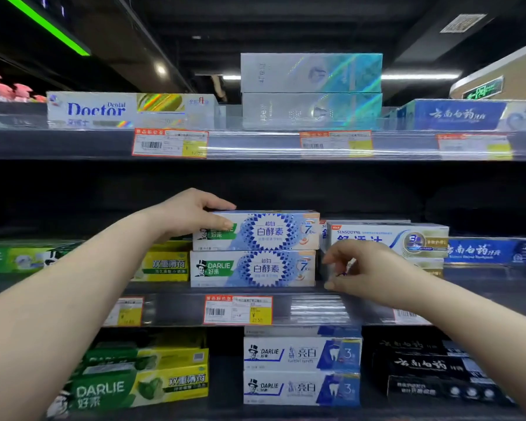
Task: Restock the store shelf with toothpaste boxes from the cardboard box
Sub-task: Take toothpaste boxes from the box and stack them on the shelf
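Three tiers of a store shelf [161, 288] fill the view, each lined with toothpaste boxes lying on their long sides with the printed faces outward. Two bare forearms reach up from the lower corners toward the middle tier.

At the centre of that tier two blue-and-white Darlie boxes are stacked. The upper box [271, 230] lies flat on the lower box [255, 268] and sits a little to the right of it. The left hand [192, 214] grips the upper box at its left end, with the fingers [220, 205] curled over the top edge and the thumb pressed on the front face. The wrist is level and the arm is nearly straight.

The right hand [368, 268] hangs in front of the Sensodyne boxes [389, 238], just beside the right end of the lower box. Its knuckles are raised and its fingers curl downward and inward. Whether they pinch anything cannot be told, as the hand is blurred.

Left of the stack stand green-and-yellow Darlie boxes [164, 265]. A blue box [492, 250] lies at the far right of the same tier.

On the top tier are a white Dental Doctor box [104, 110] and two silvery holographic boxes [312, 92], one on the other.

On the bottom tier are green Darlie boxes [140, 381], white-and-blue Darlie boxes [301, 372] and black boxes [431, 375].

An orange-and-yellow price tag [237, 309] is fixed to the shelf rail directly below the stack.
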Tool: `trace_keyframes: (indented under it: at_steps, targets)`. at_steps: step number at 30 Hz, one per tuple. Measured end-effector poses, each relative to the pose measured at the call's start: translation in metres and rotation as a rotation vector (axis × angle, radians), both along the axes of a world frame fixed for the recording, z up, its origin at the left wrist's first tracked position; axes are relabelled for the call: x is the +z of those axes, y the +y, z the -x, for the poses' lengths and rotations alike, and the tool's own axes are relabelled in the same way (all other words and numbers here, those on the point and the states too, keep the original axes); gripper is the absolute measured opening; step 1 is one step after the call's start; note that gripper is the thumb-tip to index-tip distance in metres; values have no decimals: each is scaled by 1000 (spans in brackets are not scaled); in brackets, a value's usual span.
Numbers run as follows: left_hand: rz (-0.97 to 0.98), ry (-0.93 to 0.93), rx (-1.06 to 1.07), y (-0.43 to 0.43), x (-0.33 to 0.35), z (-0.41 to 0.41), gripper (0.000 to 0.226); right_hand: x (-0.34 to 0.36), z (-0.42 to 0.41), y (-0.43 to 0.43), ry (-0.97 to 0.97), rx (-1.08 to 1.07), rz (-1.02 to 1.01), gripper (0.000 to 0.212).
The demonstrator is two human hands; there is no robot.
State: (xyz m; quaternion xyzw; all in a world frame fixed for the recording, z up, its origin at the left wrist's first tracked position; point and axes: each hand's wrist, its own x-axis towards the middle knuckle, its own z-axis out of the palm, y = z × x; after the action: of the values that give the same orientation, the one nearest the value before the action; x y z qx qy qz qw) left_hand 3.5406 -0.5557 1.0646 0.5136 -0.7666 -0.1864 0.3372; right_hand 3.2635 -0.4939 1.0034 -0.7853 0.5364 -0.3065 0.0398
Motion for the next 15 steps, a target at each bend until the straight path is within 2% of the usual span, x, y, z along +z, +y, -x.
trace_keyframes:
  at_steps: [15]
  targets:
    - [34, 38, -19, 2, -8, -2, 43, -4, -13, -12, -43, 14, -46, 22]
